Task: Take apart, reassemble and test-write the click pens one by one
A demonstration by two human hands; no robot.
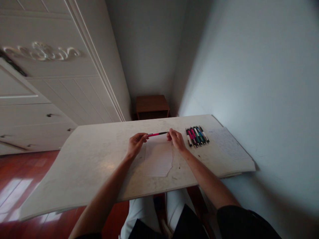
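A pink pen [157,134] with a dark grip is held level above the white table, between my two hands. Its clip end is pinched in the fingers of my left hand [136,142]. At the dark tip end, the fingers of my right hand [176,138] are closed on the pen. Below the pen lies a blank-looking sheet of paper [159,159] with a torn lower right corner. Just right of my right hand, several pens [197,136] in pink, white, green and black lie side by side in a row.
The white table [94,159] spans the front, its right end near the pale wall [269,83]. A sheet with writing [230,141] lies at its right side. Tiny dark bits [199,156] are scattered nearby. Behind stand a brown wooden stand [152,103] and a white cabinet [50,93].
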